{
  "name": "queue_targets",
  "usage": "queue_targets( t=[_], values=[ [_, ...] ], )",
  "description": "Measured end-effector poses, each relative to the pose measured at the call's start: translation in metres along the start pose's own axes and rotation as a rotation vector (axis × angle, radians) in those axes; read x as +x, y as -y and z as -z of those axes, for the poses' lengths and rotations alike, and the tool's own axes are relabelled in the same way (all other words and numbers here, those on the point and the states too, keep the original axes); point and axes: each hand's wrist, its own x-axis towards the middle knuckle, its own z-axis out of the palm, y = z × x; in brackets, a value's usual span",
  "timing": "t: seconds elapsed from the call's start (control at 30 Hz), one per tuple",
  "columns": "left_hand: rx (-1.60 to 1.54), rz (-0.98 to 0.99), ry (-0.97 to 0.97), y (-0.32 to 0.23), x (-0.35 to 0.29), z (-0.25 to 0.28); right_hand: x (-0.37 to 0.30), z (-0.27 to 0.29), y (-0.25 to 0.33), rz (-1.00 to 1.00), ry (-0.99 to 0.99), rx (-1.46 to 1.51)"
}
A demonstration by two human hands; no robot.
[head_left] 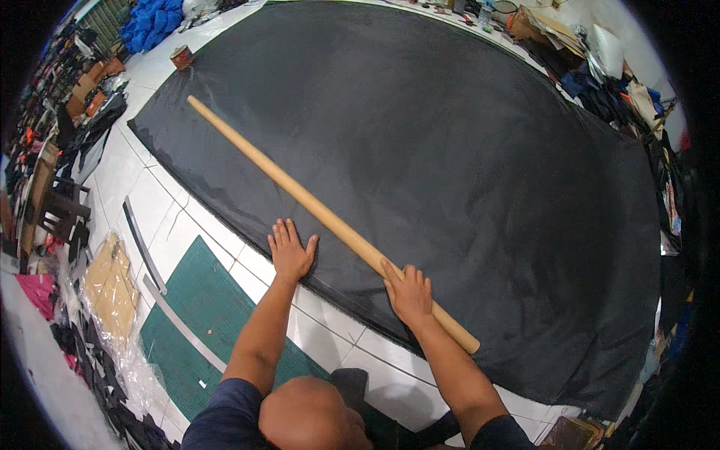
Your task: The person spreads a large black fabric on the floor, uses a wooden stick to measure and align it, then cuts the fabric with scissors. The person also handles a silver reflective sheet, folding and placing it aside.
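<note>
A wide sheet of black fabric (480, 150) lies spread over the floor, faintly creased. Across it, slanting from far left to near right, rests a long tan cardboard tube (300, 193). My right hand (410, 296) grips the tube close to its near end, thumb and fingers over its top. Flat on the fabric by the near edge is my left hand (291, 253), its fingers stretched out and apart from the tube. The underside of the tube and both palms are hidden.
A green cutting mat (202, 292) with a long metal ruler (184, 324) lies on the white tiles (154, 202) at left; a dark curved strip (142, 244) touches the ruler's end. A round tin (181, 58) stands at the fabric's far left corner. Clutter lines both sides.
</note>
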Motion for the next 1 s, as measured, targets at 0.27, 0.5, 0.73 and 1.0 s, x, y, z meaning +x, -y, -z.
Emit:
queue_targets(
  t=[0.27,0.5,0.73,1.0],
  values=[
    [0.095,-0.052,-0.016,-0.010,-0.005,0.008,0.013,0.010,-0.025,-0.203,-0.013,0.019],
    [-0.003,-0.233,0.097,-0.056,-0.042,0.012,-0.011,0.013,-0.070,-0.386,-0.081,0.015],
    [-0.032,-0.221,0.091,-0.062,-0.056,0.010,-0.053,0.023,-0.117,-0.584,-0.130,0.013],
    [-0.091,-0.479,0.135,-0.093,-0.078,0.016,-0.107,0.028,-0.190,-0.766,-0.248,-0.041]
  ],
)
